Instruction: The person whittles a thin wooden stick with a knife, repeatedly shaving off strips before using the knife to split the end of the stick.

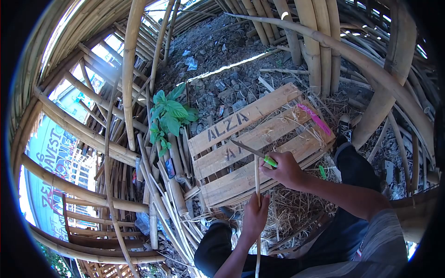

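Observation:
My left hand (256, 215) is wrapped round a thin bamboo strip (257, 183), which stands nearly upright in this view and runs down between my legs. In my right hand (283, 170) is a knife with a green handle (270, 161). Its dark blade (249, 148) points up and left, and its base lies right at the top end of the strip. Beneath both hands sits a slatted wooden crate (250, 113) with "ALZA" lettered on a top slat. Bamboo shavings are scattered over its right side.
A pile of cut bamboo strips (174, 217) lies left of the crate, near a leafy green plant (171, 113). Thick bamboo poles (320, 51) rise behind it. Straw-like shavings (289, 208) cover the ground by my legs. A pink knife-like object (320, 123) rests on the crate.

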Available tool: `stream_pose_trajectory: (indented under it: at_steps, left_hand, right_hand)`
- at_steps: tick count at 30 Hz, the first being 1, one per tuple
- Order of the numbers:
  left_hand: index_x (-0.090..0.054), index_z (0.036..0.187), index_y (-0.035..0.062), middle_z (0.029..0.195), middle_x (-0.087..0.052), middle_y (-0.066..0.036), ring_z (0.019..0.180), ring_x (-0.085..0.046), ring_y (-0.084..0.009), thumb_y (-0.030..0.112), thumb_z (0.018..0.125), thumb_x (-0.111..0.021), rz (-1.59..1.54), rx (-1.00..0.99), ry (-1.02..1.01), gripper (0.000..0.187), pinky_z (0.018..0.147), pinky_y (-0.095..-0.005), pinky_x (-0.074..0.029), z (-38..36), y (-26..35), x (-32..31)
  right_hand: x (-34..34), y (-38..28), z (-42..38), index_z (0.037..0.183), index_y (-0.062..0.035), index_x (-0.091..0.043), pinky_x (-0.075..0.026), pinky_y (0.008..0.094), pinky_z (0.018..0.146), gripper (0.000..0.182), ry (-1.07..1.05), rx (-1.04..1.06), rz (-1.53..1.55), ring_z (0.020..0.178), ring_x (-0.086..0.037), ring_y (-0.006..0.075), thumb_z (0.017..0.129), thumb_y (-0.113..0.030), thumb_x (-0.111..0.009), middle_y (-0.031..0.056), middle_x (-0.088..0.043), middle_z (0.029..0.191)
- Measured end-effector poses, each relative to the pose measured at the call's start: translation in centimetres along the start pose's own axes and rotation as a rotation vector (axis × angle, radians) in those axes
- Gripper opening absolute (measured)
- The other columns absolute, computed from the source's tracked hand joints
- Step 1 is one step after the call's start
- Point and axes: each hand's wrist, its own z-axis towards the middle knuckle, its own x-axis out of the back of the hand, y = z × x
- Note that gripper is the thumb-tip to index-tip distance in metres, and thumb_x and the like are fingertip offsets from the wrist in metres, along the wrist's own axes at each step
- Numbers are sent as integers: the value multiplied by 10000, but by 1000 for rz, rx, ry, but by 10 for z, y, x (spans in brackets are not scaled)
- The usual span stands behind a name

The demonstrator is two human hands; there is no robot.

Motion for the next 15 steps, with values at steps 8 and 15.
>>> stream_pose_trajectory:
  at_steps: [8, 15]
  left_hand:
    - [-419, 744, -6, 501, -424, -119, 437, -353, -170, 166, 891, -558, 87, -57, 39, 265, 430, -341, -323, -2, 7, -3]
    - [-398, 787, 2, 493, -492, -189, 469, -527, -415, 194, 879, -563, 196, -126, 26, 269, 405, -464, -367, -6, 7, -6]
  right_hand:
    - [-4, 6, 0, 792, -16, -611, -432, 378, 506, 221, 29, -35, -2, 532, -585, 280, 773, -235, -633, 141, -580, 606]
    - [-3, 9, -1, 791, -12, -614, -455, 368, 571, 223, -10, -119, 42, 593, -608, 270, 731, -225, -637, 143, -603, 644]
